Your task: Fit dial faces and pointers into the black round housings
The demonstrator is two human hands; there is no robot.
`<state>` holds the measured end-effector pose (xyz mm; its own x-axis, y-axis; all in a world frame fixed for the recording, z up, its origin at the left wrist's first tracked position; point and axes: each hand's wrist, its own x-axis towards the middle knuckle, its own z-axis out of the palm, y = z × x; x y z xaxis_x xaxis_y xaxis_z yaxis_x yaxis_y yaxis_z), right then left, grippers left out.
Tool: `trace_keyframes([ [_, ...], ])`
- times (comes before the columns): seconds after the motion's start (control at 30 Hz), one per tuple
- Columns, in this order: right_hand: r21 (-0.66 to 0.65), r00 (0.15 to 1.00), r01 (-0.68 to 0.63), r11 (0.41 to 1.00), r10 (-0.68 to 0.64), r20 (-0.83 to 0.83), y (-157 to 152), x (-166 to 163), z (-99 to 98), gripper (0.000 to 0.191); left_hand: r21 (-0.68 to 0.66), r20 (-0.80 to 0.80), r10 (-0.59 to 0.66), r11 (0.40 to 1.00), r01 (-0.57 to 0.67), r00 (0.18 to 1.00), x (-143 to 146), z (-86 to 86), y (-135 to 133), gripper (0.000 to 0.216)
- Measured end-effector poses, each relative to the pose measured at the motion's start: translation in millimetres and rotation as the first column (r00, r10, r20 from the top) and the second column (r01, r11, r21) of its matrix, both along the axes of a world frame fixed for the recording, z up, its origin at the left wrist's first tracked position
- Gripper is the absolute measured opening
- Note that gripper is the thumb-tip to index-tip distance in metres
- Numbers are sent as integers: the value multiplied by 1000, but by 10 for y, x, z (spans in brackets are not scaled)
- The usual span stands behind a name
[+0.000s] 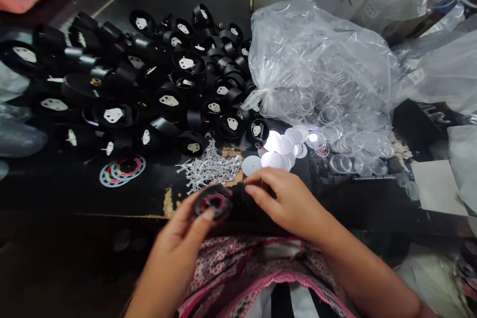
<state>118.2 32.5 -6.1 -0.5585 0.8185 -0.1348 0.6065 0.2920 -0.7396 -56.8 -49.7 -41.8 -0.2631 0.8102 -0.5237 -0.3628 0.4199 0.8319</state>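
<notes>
My left hand (186,228) pinches a round black dial face with red and white markings (213,199) at the table's near edge, thumb on its rim. My right hand (286,201) is closed beside it, fingertips on a dark part (242,196) that touches the dial; what that part is I cannot make out. Just beyond the hands lie a heap of small silvery metal pieces (210,166) and several shiny round discs (278,151).
A large pile of black round housings (149,84) covers the dark table's left and middle. A clear plastic bag of transparent rings (320,84) sits right, with loose clear lenses (343,161) spilling out. Printed dial faces (122,170) lie at left. White paper (437,186) at right.
</notes>
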Motion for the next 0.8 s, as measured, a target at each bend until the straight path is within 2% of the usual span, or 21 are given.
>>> trace_keyframes([
  [0.07,204,976,-62,977,17,219,101,-34,-71,18,7,116,146,989,-148,982,-54,52,85,30],
  [0.1,265,949,-80,961,-7,314,150,-40,-100,19,17,163,176,983,-181,971,-61,79,150,28],
  [0.17,323,901,-60,944,-89,426,229,-33,-132,18,47,225,159,984,-173,961,-46,121,301,26],
  [0.27,367,880,6,930,-179,440,268,-37,-110,14,92,288,104,986,-136,952,-6,139,502,24],
  [0.37,352,904,-15,936,-138,404,237,-121,-75,13,110,296,83,987,-120,952,-2,141,568,24],
  [0.5,355,900,-21,935,-137,414,211,-281,-95,17,97,196,154,980,-176,968,-81,155,414,27],
  [0.57,368,908,-75,927,-89,409,212,-337,-114,16,64,166,177,980,-190,970,-123,141,299,30],
  [0.67,396,908,-173,902,-10,419,212,-405,-125,13,31,203,178,982,-188,963,-143,84,176,30],
  [0.8,426,860,-245,871,-7,510,234,-510,-115,11,18,253,213,974,-225,944,-120,29,146,24],
])
